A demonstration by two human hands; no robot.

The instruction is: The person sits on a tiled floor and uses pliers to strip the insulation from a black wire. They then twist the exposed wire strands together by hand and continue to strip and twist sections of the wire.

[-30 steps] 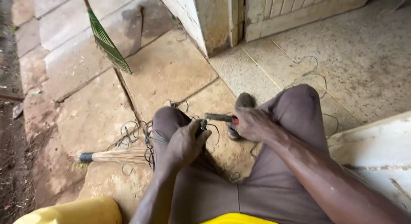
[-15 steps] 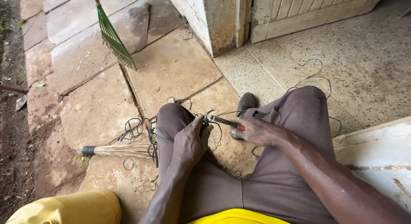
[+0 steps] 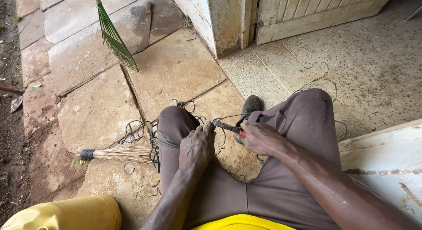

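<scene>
A yellow plastic container (image 3: pixel 70 214) with a smooth rounded shoulder sits nearest, below and left of the left hand (image 3: pixel 196 147). That hand is curled shut on thin dark wire (image 3: pixel 145 137), resting on the left knee of the grey-brown trousers (image 3: pixel 281 186). Just right of it the right hand (image 3: pixel 260 137) is closed around red-handled pliers (image 3: pixel 228 127), whose dark metal nose points left and meets the wire at the left hand's fingertips. Loose wire loops tangle left of the left hand, over the bristle end of a straw hand broom (image 3: pixel 118 154) bound with a black band, lying flat on rough, worn stone slabs (image 3: pixel 96 111). Above the right hand a dark shoe (image 3: pixel 250 104) rests at the seam where the slabs meet speckled terrazzo floor (image 3: pixel 373 58); more wire curls there. Far up-left of the left hand lies a green fan rake (image 3: pixel 115 40), with open slab between. Beyond stands a chipped pale wall corner (image 3: pixel 220 19) and a slatted door (image 3: pixel 316 10).
</scene>
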